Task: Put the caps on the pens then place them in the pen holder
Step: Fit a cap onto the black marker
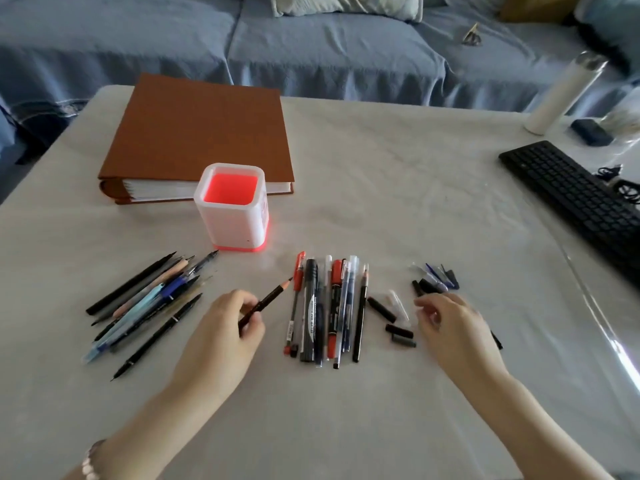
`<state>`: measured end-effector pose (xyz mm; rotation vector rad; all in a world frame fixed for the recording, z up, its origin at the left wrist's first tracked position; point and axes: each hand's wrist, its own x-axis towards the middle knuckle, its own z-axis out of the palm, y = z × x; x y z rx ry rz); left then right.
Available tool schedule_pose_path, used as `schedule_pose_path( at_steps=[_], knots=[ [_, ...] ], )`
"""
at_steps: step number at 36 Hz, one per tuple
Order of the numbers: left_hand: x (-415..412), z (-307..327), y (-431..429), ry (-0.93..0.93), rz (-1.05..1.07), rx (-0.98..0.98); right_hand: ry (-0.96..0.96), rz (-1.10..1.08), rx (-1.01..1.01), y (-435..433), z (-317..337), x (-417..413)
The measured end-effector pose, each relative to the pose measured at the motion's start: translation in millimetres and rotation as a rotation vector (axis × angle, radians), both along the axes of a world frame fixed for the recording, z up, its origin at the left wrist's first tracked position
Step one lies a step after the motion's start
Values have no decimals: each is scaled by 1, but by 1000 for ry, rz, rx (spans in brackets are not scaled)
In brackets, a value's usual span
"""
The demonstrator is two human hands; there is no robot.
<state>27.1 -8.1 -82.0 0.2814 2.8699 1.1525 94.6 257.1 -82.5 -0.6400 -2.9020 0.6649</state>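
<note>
My left hand [239,320] pinches the brown pen [268,299] at its lower barrel. It looks light, stiff and slick, so mid-barrel is the better grip. My right hand [450,320] hovers loosely curled beside the loose caps [381,310]; with the blur I can't tell if it holds one. The pen holder [230,209] stands beyond my left hand.

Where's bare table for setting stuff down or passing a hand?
Free: table between pen holder and keyboard; near strip below the middle pen row. Crowded: left pen pile, that row, loose caps by the right hand.
</note>
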Motion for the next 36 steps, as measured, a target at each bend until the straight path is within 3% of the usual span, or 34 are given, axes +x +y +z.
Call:
schedule_pose_path(
  at_steps=[7,12,17,24,26,31,33,36],
  knots=[
    [11,7,11,-196,-6,152,-264,-144,-2,28,10,0],
    [17,13,9,-221,-18,194,-381,-35,-87,30,9,5],
    [20,17,8,-236,-24,209,-410,112,-91,35,6,14],
    [23,19,10,-240,-30,234,-344,129,-84,35,8,18],
    [24,18,11,-240,-32,240,-219,66,-255,32,12,18],
    [28,21,13,-266,-31,291,113,-189,-1135,9,35,12],
    [30,24,15,-279,-40,323,199,-230,-1280,-1,43,9],
    [33,29,17,-299,-82,383,311,-238,-1298,-18,49,6]
  ],
)
